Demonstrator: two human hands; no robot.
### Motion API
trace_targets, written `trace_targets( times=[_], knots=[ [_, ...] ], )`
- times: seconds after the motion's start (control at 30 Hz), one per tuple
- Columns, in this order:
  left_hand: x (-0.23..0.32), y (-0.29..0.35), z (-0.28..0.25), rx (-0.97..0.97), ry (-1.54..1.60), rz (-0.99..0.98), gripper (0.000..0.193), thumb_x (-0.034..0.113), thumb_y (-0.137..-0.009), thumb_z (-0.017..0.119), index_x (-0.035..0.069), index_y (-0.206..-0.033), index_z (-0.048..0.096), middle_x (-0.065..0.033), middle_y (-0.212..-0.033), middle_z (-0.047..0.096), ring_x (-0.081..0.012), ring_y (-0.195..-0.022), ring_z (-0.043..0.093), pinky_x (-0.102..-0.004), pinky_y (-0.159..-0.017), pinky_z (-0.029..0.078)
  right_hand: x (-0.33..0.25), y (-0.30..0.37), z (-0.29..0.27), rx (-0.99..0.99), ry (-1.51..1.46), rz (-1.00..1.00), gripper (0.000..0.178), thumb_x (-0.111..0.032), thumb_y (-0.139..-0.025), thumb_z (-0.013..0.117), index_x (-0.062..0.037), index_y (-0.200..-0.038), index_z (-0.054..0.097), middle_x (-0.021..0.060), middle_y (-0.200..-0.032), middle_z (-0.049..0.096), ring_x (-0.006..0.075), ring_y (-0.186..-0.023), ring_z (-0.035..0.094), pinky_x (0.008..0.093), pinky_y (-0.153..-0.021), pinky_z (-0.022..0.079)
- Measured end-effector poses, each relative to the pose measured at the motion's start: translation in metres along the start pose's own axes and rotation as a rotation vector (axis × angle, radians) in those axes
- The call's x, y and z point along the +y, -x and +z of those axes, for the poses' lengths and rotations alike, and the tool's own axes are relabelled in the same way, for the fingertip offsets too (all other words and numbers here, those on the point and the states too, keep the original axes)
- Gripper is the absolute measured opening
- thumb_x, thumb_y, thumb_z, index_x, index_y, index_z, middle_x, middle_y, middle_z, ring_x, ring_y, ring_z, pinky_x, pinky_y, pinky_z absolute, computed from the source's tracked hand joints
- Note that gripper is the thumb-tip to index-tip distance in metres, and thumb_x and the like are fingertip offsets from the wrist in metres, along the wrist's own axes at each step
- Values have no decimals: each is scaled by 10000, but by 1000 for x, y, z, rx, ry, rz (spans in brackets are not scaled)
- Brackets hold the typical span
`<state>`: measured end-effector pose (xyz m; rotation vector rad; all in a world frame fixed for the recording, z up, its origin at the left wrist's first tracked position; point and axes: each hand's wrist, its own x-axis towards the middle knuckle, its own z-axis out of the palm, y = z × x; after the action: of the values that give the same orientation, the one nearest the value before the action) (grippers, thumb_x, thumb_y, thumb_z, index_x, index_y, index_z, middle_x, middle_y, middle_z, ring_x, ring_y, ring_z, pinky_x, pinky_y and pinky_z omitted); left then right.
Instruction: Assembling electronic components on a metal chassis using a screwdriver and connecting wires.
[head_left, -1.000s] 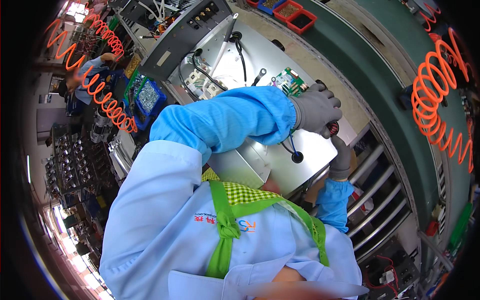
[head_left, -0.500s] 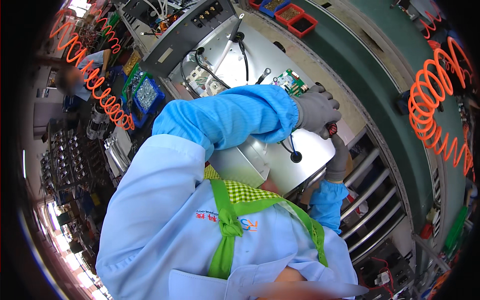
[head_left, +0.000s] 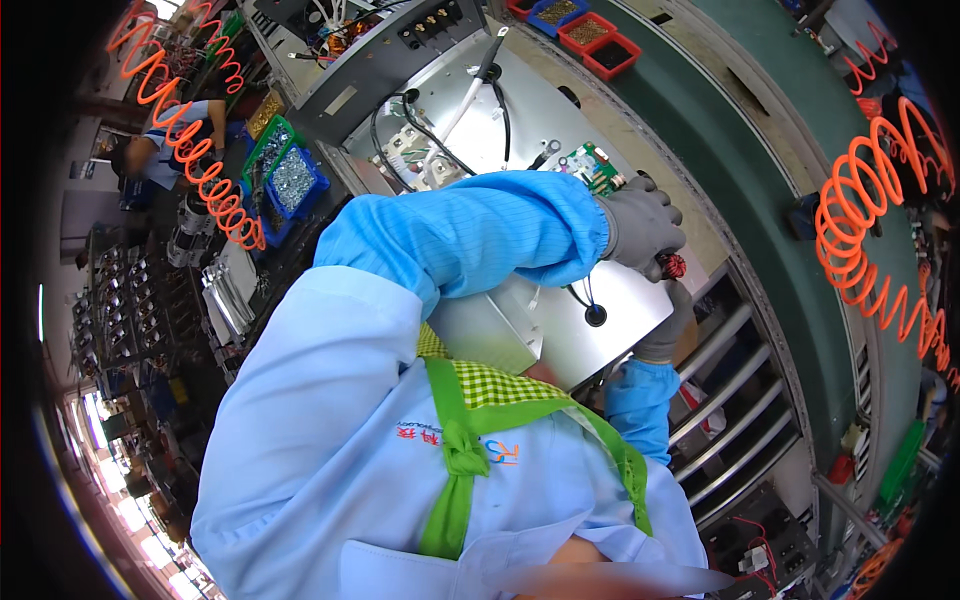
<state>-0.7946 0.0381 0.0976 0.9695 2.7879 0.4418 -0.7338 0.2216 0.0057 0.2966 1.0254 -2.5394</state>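
My left arm, in a blue sleeve, reaches across an open metal chassis (head_left: pixel 625 300). My left hand (head_left: pixel 643 226), in a grey glove, is curled closed at the chassis's right side. A small red-and-black piece, like a wound coil (head_left: pixel 674 266), pokes out from under its fingers. Just below, my gloved right hand (head_left: pixel 668 330) has its fingertips up against this piece; its other fingers are mostly hidden. Close to my left hand is a green circuit board (head_left: pixel 592 168). A black grommet (head_left: pixel 595 315) with thin wires sits in the sheet metal.
A grey panel with connectors (head_left: pixel 385 65) stands at the chassis's far end, near black and white cables (head_left: pixel 462 115). Metal rollers (head_left: pixel 725 400) lie at right. Parts bins (head_left: pixel 292 183) are at left, red bins (head_left: pixel 610 52) beyond. Orange coiled hoses (head_left: pixel 868 190) hang at both sides.
More of the red-and-black piece shows below my left hand. My right hand has shifted slightly down and left. At far left, a person in the background has moved.
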Motion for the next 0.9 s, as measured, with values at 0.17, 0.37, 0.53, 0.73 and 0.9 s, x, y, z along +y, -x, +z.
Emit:
trace_targets(
  times=[0.17, 0.37, 0.53, 0.73, 0.9],
  knots=[
    [-3, -3, 4, 10, 3, 22, 396, 465, -700, 685, 150, -934, 638, -67, -1069, 576, -276, -1066, 527, -463, -933, 352, -5, -3, -8, 136, 186, 102, 335, -276, -858, 515, 0, -1035, 584, 106, -926, 630, 224, -862, 614, 339, -799, 491],
    [-27, -11, -12, -140, -15, 48, 344, 418, -761, 654, 160, -988, 623, -75, -1090, 576, -295, -1073, 542, -475, -867, 408, -11, -19, 7, 115, 86, 135, 359, -210, -869, 527, 10, -1152, 559, 101, -965, 619, 228, -907, 593, 340, -861, 461],
    [-26, -19, -31, -269, -58, -124, 324, 390, -742, 676, 179, -983, 624, -80, -1027, 607, -296, -1019, 587, -480, -830, 426, -72, -8, 34, 185, 1244, -512, 500, -207, -776, 682, -7, -1208, 529, 79, -1112, 571, 174, -890, 556, 305, -795, 455],
    [-22, -26, -25, -238, 16, -87, 388, 407, -707, 704, 157, -992, 621, -94, -1027, 603, -310, -1014, 584, -454, -853, 438, -59, -1, 80, -218, 1810, -691, 449, -180, -709, 737, -77, -1118, 582, 157, -1075, 578, 325, -846, 607, 381, -718, 499],
    [-12, 12, -45, 46, -99, 37, 351, 286, -764, 679, 90, -1042, 591, -120, -1121, 559, -316, -1077, 538, -422, -902, 443, -86, 6, 74, -140, 1436, -887, 243, -41, -756, 668, -42, -992, 607, 107, -883, 601, 203, -758, 587, 317, -666, 483]
  ],
)
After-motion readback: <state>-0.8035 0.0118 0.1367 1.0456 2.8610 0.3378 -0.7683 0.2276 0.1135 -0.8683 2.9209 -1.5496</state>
